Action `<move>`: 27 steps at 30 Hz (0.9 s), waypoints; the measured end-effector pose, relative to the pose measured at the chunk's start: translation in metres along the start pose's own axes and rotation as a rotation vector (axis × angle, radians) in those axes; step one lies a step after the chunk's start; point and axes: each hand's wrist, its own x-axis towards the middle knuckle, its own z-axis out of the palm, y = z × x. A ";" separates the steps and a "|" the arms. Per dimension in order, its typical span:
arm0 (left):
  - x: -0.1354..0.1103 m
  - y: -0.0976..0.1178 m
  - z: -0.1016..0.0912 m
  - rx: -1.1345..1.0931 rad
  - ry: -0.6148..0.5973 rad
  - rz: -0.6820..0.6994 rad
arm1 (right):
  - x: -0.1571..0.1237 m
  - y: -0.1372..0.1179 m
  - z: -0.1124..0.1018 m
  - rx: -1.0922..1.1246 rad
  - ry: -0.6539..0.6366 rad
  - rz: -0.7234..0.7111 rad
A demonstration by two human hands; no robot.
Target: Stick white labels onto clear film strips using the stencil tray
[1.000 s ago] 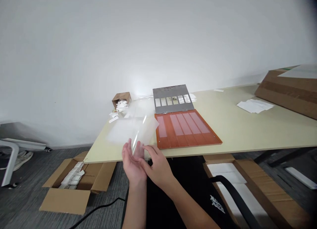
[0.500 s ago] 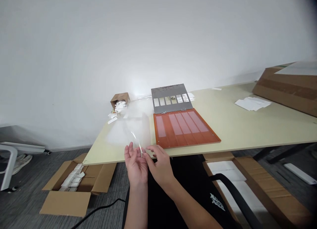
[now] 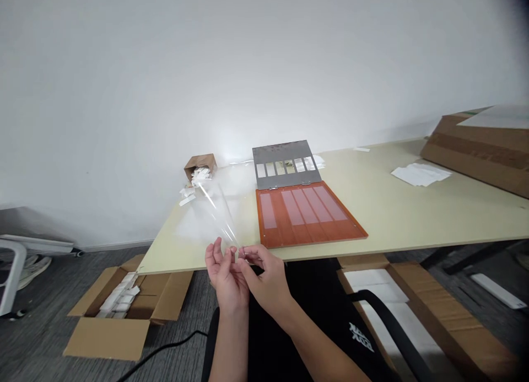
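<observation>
A clear plastic film sheet (image 3: 217,210) stands up from my fingers over the table's near edge, curled and catching bright streaks of light. My left hand (image 3: 227,277) is palm up, thumb and fingers closed on the film's lower corner. Beside it, my right hand (image 3: 268,280) pinches the same corner between thumb and fingertips. Just right of the film lies an orange board (image 3: 306,237) with several long pale strips in its slots; one slot shows bare orange. Hinged to its far edge, a grey panel (image 3: 285,146) with a row of rectangular windows lies folded back.
A small brown box (image 3: 200,161) spilling white scraps stands at the table's back left. White papers (image 3: 421,174) and a large carton (image 3: 475,145) are on the right. Open cardboard boxes (image 3: 107,338) flank me on the floor, and a black armrest (image 3: 384,316) is at my right.
The film has gone from spread and leaning leftward to a narrower, upright curl. My hands have barely shifted, with both still at its corner.
</observation>
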 end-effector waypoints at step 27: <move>-0.003 -0.001 -0.006 0.089 -0.143 0.115 | 0.007 0.015 -0.011 0.294 -0.063 0.250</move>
